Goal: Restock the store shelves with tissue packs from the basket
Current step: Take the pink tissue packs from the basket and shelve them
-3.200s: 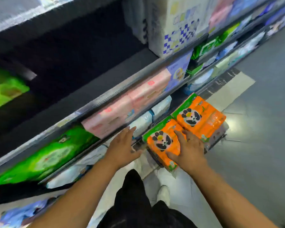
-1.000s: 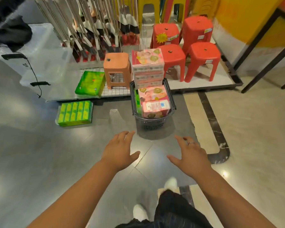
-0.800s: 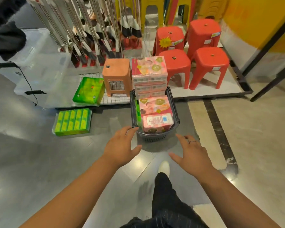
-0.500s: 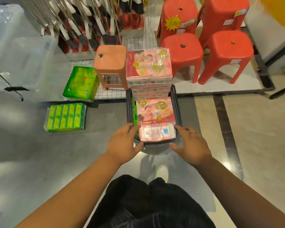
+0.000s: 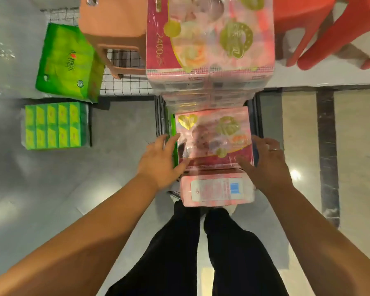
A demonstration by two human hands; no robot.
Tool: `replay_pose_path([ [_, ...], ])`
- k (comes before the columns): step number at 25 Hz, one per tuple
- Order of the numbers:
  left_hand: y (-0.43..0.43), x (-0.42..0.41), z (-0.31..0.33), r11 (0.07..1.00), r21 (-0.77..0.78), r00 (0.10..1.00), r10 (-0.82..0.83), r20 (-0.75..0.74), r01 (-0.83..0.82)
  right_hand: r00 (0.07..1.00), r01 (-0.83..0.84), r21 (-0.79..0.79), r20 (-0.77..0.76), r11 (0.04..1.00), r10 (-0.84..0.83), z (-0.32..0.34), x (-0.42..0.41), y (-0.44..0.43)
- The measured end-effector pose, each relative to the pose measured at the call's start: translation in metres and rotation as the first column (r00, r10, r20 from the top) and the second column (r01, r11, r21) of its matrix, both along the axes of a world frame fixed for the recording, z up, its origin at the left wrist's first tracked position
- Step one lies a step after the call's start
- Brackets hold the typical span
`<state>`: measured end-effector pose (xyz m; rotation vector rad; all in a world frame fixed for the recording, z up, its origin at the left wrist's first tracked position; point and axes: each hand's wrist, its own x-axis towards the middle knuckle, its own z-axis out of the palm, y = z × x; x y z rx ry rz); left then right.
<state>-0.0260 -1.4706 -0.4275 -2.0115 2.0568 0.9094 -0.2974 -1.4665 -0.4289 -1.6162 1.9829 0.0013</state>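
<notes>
Glossy pink tissue pack, gold emblems, lying in dark basket, left hand flat on its left side, right hand spread on right side, fingers straight, labelled pink pack nearer, tall pink bundle at far end, green pack along left wall.

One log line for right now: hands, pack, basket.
stage: pickup | left hand: touches left side of pink tissue pack | right hand: touches its right side | pack: on top of basket load
</notes>
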Motion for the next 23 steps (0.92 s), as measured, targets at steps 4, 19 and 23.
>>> replay_pose_path([
  [4, -0.029, 0.001, -0.073, 0.996, 0.006, 0.996, 0.088, 0.027, -0.088, 0.994, 0.110, -0.080, 0.034, 0.991, -0.108, -0.070, -0.011, -0.030],
  [19, -0.053, 0.004, -0.178, 0.836, 0.001, 0.810, 0.532, -0.244, -0.549, 0.924, 0.264, 0.117, 0.253, 0.957, -0.286, -0.162, -0.041, -0.066],
  [23, -0.058, 0.008, -0.180, 0.827, 0.042, 0.794, 0.551, -0.258, -0.560, 0.895, 0.291, 0.107, 0.322, 0.951, -0.310, -0.165, -0.045, -0.068],
])
